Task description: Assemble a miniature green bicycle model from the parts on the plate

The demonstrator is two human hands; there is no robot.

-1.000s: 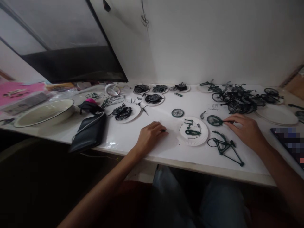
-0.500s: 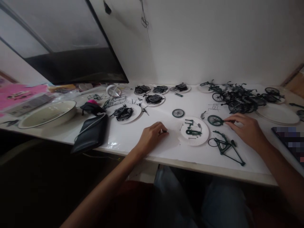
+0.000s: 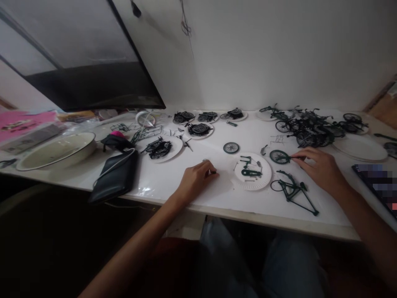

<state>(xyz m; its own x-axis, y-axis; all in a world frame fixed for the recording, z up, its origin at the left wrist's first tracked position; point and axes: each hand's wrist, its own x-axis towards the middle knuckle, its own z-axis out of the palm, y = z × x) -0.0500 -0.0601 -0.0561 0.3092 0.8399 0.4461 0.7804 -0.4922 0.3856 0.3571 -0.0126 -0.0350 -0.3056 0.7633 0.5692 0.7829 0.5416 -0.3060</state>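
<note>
Pinching one wheeled part (image 3: pixel 279 157), right hand (image 3: pixel 321 165), one frame (image 3: pixel 289 198) nearby

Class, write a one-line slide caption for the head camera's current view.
Right hand at a small spoked wheel, left hand on the white table, bicycle frame nearby.

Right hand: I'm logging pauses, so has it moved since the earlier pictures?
No, not visibly. The right hand keeps its place right of the parts plate, fingertips beside the wheel; the whole view shifts slightly together.
</note>
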